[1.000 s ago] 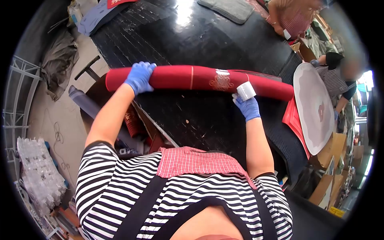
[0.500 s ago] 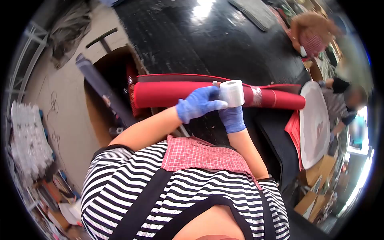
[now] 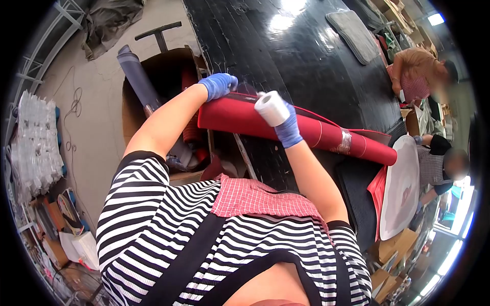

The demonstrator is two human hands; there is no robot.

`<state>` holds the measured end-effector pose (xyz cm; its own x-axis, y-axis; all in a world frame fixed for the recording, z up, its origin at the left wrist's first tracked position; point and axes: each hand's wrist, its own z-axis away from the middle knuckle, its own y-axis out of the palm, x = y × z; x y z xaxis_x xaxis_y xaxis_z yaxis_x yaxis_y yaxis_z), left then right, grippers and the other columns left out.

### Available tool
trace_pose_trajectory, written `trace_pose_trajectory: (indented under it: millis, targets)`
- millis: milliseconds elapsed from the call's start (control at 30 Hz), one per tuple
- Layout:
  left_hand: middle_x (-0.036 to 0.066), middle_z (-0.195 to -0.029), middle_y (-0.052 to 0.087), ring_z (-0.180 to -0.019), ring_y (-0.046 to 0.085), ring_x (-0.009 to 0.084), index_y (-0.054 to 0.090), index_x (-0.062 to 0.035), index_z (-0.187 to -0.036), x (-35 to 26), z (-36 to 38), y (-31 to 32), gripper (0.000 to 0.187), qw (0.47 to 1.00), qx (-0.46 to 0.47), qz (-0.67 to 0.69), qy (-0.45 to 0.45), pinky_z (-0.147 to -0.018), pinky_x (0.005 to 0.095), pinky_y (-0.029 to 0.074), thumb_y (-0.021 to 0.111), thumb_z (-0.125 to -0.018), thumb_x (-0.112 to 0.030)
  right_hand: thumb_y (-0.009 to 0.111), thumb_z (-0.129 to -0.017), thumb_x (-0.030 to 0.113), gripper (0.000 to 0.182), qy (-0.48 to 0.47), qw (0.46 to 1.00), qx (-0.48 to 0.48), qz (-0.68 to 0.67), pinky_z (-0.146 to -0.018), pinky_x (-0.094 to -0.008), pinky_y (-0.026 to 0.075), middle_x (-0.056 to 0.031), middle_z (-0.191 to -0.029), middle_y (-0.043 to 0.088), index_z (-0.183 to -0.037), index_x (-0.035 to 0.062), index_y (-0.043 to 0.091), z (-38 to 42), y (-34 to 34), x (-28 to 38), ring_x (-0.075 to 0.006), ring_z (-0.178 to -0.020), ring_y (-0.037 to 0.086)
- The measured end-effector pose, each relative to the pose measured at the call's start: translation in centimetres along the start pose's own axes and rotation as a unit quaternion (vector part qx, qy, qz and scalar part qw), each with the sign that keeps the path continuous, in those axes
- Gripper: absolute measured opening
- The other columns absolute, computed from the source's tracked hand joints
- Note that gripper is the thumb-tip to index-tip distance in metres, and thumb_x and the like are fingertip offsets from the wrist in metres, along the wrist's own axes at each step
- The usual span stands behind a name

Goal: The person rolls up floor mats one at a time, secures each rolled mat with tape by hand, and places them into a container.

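A thick roll of clear tape (image 3: pixel 273 108) is in my right hand (image 3: pixel 289 130), which wears a blue glove and is closed around it. My left hand (image 3: pixel 218 85), also gloved in blue, is closed near the left end of a rolled red mat (image 3: pixel 306 132). Between my two hands a see-through strip stretches from the roll, its end pinched in my left fingers. The mat lies slantwise on the black table, its loose edge along the far side. A clear band of tape (image 3: pixel 345 142) wraps it toward its right end.
Left of the black table (image 3: pixel 245 46) stands a cardboard box (image 3: pixel 133 102) holding a dark rolled mat (image 3: pixel 137 71). A grey mat (image 3: pixel 354 35) lies at the back. To the right are a white oval sheet (image 3: pixel 400 191) and two co-workers.
My left hand has moved away from the tape roll to the left, drawing out a strip. The roll has tilted in my right hand. The red mat now lies more slanted in view.
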<state>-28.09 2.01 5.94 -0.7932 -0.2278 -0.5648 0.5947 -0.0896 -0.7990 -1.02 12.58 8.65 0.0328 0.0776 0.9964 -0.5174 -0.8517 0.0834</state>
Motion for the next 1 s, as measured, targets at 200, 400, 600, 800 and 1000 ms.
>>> trace_pose_trajectory:
  millis: [200,400,600,800,1000]
  targets:
    - [0.014,-0.097,0.073,-0.092,0.071,0.0308,0.079,-0.0146,-0.097,-3.6,-0.5,-1.1,0.027,0.968,0.204,-0.143,0.031,-0.08,0.0404,0.056,0.065,-0.078,-0.002,0.06,-0.084,0.02,0.007,-0.299,0.721,0.037,0.624,-0.068,-0.0287,0.054,-0.0019,-0.083,0.065,-0.089,0.0163,0.065,2.8,2.9,3.1,-0.0188,-0.082,0.066]
    - [0.016,-0.12,0.07,-0.115,0.064,0.0352,0.072,-0.0096,-0.12,-3.8,0.0,-0.8,0.041,0.96,0.278,-0.038,-0.006,-0.103,0.0424,0.046,0.051,-0.097,-0.036,0.065,-0.082,0.024,0.012,-0.295,0.768,0.039,0.567,-0.073,-0.0326,0.054,-0.0035,-0.083,0.066,-0.09,0.0158,0.066,4.6,3.5,1.6,-0.0229,-0.083,0.067]
    - [0.019,-0.127,0.065,-0.122,0.06,0.037,0.063,-0.0121,-0.129,-7.4,-1.0,1.9,0.042,0.937,0.315,-0.149,-0.006,-0.105,0.0452,0.044,0.04,-0.102,-0.036,0.074,-0.082,0.019,0.024,-0.227,0.915,0.019,0.334,-0.103,-0.0349,0.048,-0.0045,-0.105,0.074,-0.105,0.0132,0.074,5.5,4.0,1.8,-0.0225,-0.107,0.068]
    - [0.016,-0.136,0.062,-0.129,0.056,0.0357,0.063,-0.0117,-0.134,-7.4,-3.0,0.2,0.049,0.941,0.306,-0.117,-0.082,-0.108,0.0453,0.041,0.041,-0.101,-0.041,0.071,-0.083,0.023,0.02,-0.153,0.834,0.052,0.528,-0.079,-0.0356,0.056,-0.0059,-0.091,0.071,-0.101,0.0134,0.071,2.5,3.2,2.4,-0.0257,-0.09,0.069]
    - [0.022,-0.11,0.071,-0.104,0.068,0.037,0.068,-0.0032,-0.117,-4.7,2.5,-0.3,0.04,0.999,0.034,0.03,0.021,-0.091,0.0421,0.053,0.054,-0.09,-0.029,0.06,-0.095,0.016,0.017,-0.092,0.807,0.133,0.568,-0.079,-0.0285,0.055,-0.0044,-0.097,0.074,-0.107,0.0156,0.072,-5.9,-0.4,-2.8,-0.0202,-0.092,0.072]
